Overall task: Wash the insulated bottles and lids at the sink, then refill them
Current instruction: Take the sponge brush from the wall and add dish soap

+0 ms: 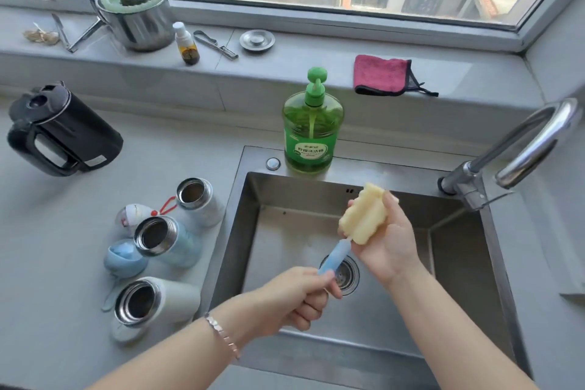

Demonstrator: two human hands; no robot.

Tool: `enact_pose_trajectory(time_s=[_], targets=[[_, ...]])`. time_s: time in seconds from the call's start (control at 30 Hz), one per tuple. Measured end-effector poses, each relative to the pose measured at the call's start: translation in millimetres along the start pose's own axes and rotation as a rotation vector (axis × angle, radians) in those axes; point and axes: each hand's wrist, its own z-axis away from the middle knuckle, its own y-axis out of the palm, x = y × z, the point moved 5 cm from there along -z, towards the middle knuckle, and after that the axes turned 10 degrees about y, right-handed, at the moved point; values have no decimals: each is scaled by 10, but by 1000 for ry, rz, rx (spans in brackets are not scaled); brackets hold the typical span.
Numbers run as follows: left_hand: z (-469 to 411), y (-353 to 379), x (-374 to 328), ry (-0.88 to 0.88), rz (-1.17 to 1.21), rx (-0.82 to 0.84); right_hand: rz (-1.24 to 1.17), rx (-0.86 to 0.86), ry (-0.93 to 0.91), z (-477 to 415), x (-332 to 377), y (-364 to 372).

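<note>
2 hands work over the sink (459,263). Left hand (297,298) is closed in a fist around the blue handle (335,255) of a bottle brush; right hand (386,241) is cupped around its yellow sponge head (364,215), fingers wrapped behind it. Brush long axis runs diagonally, handle low-left toward the person, sponge end up-right toward the faucet (519,152). A bracelet (221,336) sits on the left wrist.

3 insulated bottles stand uncapped on the counter left of the sink, mouths open upward: a silver bottle (199,201) farthest, a light blue bottle (167,241) in the middle, a pale grey bottle (155,302) nearest. A blue lid (123,258) lies beside the blue bottle; a white lid (131,215) with red cord behind it.

Green dish soap pump bottle (311,130) stands on the sink's back rim; label carries Chinese characters, too small to read. Black kettle (60,133) sits far left. Pink cloth (381,74) lies on the windowsill.
</note>
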Motion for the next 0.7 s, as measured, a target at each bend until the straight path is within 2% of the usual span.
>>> enact_pose_trajectory(time_s=[0.1, 0.2, 0.37, 0.43, 0.5, 0.57, 0.63, 0.7], targets=[[25, -45, 15, -31, 98, -4, -15, -43, -76, 16, -5, -108], [6, -47, 75, -14, 17, -37, 17, -148, -156, 74, -30, -202], [-4, 31, 220, -17, -127, -34, 246, -382, -240, 172, -78, -336], [-5, 44, 268, -15, -133, -43, 218, -352, -229, 195, -91, -365], [4, 15, 283, -8, -110, -59, 198, -226, -198, 241, -127, -348], [18, -17, 286, -7, -104, -64, 262, -194, -196, 293, -163, -392], [34, -3, 295, -16, -108, -45, 368, -234, -254, 322, -167, -398], [42, 58, 317, -26, -119, -8, 375, -353, -263, 318, -161, -418]])
